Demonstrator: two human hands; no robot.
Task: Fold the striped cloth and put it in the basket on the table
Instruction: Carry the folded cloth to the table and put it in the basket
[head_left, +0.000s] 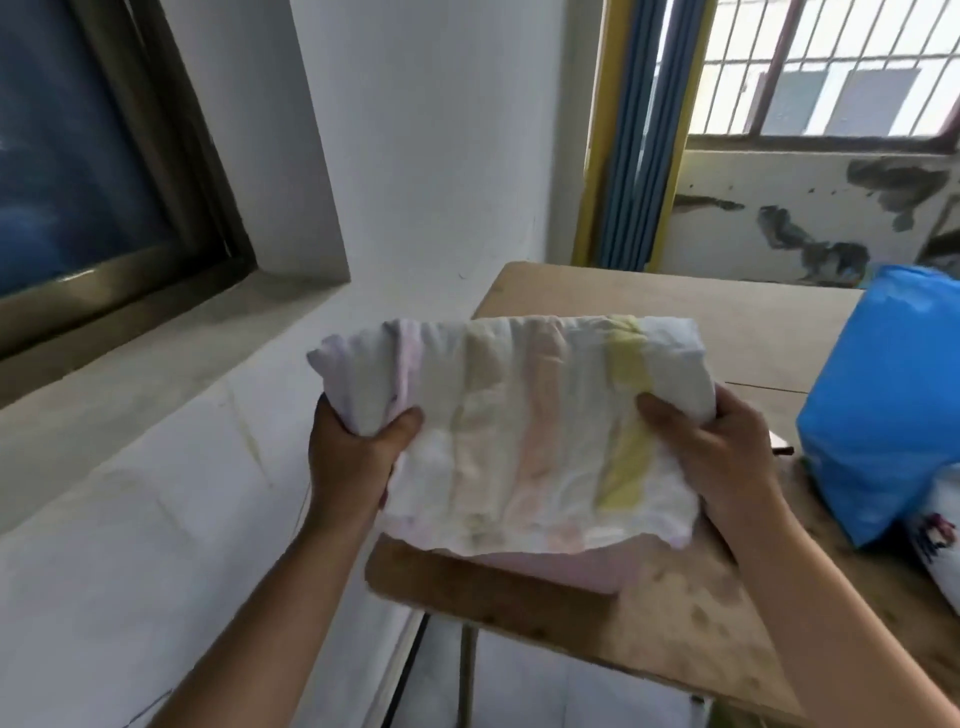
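Two hands — left hand (358, 457), right hand (719, 457) — grip one folded striped cloth (519, 431).

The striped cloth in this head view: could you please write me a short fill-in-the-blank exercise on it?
1. The striped cloth is gripped by ____ hands, the left hand and the right hand.
2. The cloth is held above a wooden ____.
3. The bag at the right on the table is ____ in colour.
4. The brightest stripe on the cloth is ____.

Missing words: both; table; blue; yellow
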